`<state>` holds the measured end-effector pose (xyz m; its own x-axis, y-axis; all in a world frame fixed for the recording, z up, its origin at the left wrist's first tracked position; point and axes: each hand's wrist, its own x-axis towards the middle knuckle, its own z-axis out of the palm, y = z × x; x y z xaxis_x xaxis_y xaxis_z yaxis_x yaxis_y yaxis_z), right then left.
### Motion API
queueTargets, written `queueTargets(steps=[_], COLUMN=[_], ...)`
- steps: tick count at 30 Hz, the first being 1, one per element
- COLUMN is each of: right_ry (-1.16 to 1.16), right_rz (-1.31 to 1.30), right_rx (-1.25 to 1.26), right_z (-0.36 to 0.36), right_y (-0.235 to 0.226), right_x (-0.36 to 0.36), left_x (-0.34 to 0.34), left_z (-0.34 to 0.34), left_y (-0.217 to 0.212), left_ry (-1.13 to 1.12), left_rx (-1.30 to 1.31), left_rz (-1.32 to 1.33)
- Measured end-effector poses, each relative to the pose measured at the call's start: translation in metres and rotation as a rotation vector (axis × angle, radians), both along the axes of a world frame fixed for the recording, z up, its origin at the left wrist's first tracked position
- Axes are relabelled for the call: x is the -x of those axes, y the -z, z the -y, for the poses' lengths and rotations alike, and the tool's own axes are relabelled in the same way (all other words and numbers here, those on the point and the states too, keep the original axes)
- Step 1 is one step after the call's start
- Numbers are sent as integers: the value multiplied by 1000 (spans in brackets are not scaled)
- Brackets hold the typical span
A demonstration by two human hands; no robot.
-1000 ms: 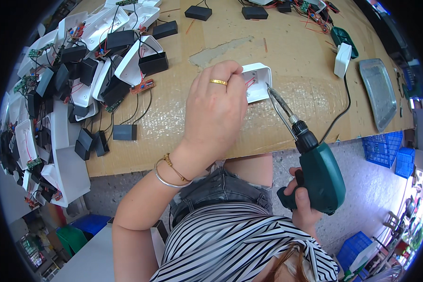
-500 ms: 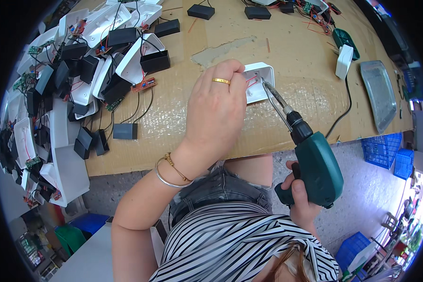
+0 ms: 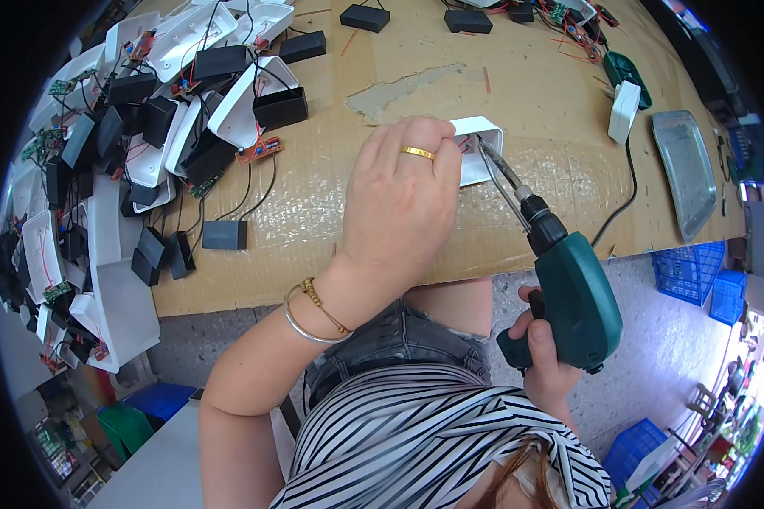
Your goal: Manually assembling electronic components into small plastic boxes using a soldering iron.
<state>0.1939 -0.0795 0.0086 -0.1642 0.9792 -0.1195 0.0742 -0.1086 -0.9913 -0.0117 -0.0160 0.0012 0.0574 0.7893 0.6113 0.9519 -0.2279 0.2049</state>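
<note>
My right hand (image 3: 545, 341) is wrapped round the handle of a dark green soldering gun (image 3: 579, 297), a finger at its black trigger. The gun's metal tip (image 3: 502, 168) and the thin tube beside it reach into a white plastic housing (image 3: 494, 136). Thin red wires show inside that housing. On its left side, my left hand (image 3: 403, 199) grips the housing, which is tilted on the cardboard-covered table; the back of the hand hides my fingertips and part of the case. Whether the tip touches a wire inside is too small to tell.
Piled at the left are white housings, black boxes (image 3: 225, 235) with cables, and small circuit boards (image 3: 260, 150). To the right lie a metal tray (image 3: 686, 174), a green holder (image 3: 626, 78) and a white plug-like piece (image 3: 623, 112) on a black cable. Blue crates (image 3: 689, 270) stand on the floor.
My left hand has shifted slightly right with the white housing, which is now tipped more. The soldering gun has moved only a little, its tip still inside the housing.
</note>
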Motion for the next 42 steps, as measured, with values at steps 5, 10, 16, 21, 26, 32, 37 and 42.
queueTargets(steps=[5, 10, 16, 21, 26, 32, 37, 42], right_ry=[4, -8, 10, 37, 3, 29, 33, 29], right_rz=[1, -10, -11, 7, 3, 27, 53, 28], right_rx=[27, -1, 5, 8, 45, -26, 11, 76], right_z=[1, -1, -3, -3, -2, -4, -4, -5], right_y=[0, 4, 3, 1, 0, 4, -2, -8], right_x=[0, 1, 5, 6, 4, 5, 5, 9], left_x=[0, 0, 0, 0, 1, 1, 1, 1], left_z=[0, 1, 1, 0, 1, 1, 2, 1], left_y=[2, 2, 1, 2, 2, 2, 0, 3], left_ry=[-1, -4, 3, 6, 8, 14, 20, 23], left_rx=[-15, -14, -19, -17, -21, -12, -12, -16], left_rz=[-10, -9, -6, 7, 3, -1, 4, 0])
